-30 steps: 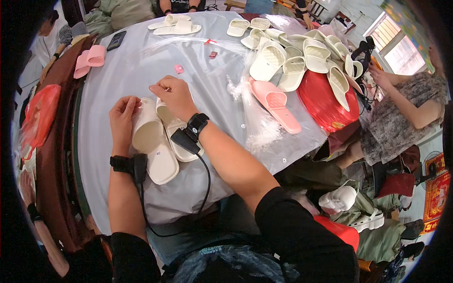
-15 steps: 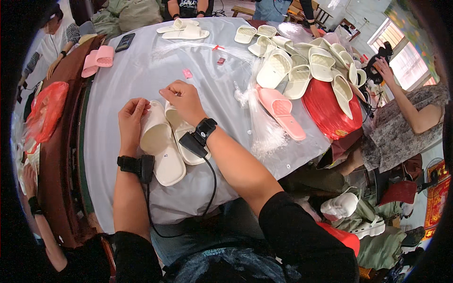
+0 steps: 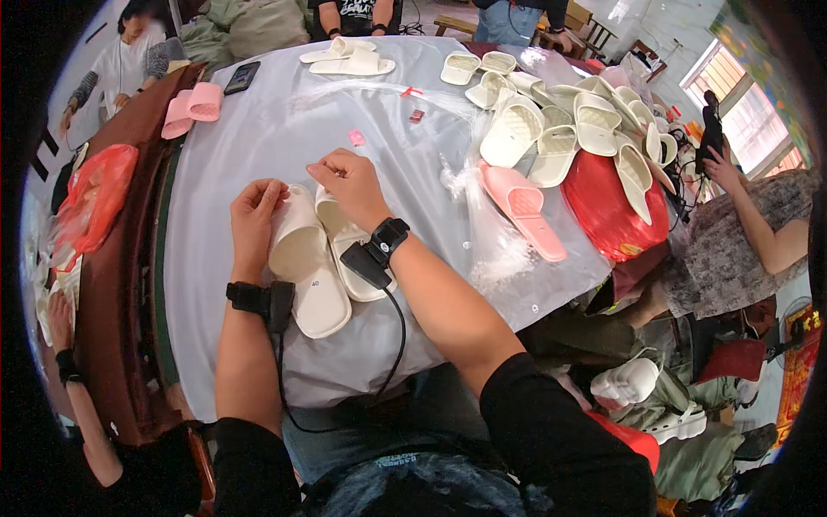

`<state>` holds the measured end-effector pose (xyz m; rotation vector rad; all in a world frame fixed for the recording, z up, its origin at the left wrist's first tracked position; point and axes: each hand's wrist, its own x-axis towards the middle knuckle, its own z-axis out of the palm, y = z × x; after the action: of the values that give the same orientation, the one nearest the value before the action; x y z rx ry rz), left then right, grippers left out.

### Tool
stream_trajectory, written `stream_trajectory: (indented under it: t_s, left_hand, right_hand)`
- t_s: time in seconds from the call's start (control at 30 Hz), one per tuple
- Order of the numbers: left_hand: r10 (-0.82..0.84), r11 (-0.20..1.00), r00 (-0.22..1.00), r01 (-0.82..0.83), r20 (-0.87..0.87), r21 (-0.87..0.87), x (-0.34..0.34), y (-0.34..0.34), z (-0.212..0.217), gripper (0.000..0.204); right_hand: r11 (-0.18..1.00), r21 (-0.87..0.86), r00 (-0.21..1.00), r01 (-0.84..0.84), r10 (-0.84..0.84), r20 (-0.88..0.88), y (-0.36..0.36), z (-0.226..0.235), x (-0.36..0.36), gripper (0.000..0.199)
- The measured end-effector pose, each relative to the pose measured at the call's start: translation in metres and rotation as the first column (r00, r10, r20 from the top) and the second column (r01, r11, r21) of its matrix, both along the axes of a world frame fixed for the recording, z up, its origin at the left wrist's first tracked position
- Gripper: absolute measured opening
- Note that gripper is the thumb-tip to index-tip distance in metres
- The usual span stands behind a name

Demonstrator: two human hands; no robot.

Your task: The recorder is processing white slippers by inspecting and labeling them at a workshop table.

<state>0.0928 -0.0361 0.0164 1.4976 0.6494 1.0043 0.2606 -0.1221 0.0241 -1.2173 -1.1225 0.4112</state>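
Head view: your left hand (image 3: 252, 222) beside toe of left cream slipper (image 3: 322, 306), your right hand (image 3: 355, 188) over toe of right cream slipper (image 3: 362, 280). Both hands' fingers (image 3: 278, 189) together; anything pinched, cannot tell. Slippers side by side on table (image 3: 220, 185). Small dark print (image 3: 315, 283) on left insole; pale lettering (image 3: 403, 460) on your shirt (image 3: 431, 491).

A dark phone (image 3: 242, 78) lies at the far left of the grey-covered table (image 3: 258, 129), a red plastic bag (image 3: 96, 198) beyond its left edge, a bright window (image 3: 748, 119) at right
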Motion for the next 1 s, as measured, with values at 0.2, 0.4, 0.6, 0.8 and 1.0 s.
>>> stream_trajectory:
  t_s: [0.2,0.4,0.6,0.8,1.0]
  left_hand:
    - [0.019,1.0,1.0,-0.019,-0.008,-0.023,0.0015,0.001,-0.0013,0.02]
    - [0.002,1.0,1.0,-0.002,-0.011,-0.003,-0.0007,0.0002,-0.0013,0.02]
    - [0.019,1.0,0.999,-0.019,-0.027,-0.004,0.0005,-0.0003,0.0011,0.02]
    - [0.017,1.0,1.0,-0.017,-0.007,-0.018,0.0008,-0.0013,0.0026,0.019]
    - [0.03,0.999,1.0,-0.029,0.01,-0.04,0.0007,-0.0021,0.0012,0.019]
  right_hand:
    - [1.0,-0.008,1.0,-0.003,0.003,0.019,0.0014,-0.0007,0.0011,0.028]
    - [0.999,-0.035,1.0,-0.004,0.005,0.017,0.0017,-0.0024,0.0011,0.028]
    - [0.998,-0.06,1.0,-0.01,0.009,-0.012,0.0034,-0.0029,0.0022,0.028]
    - [0.998,-0.056,0.998,-0.025,0.021,-0.06,0.0041,-0.0028,0.0011,0.028]
    - [0.995,-0.098,0.998,-0.015,0.009,-0.06,0.0013,-0.0014,0.0001,0.027]
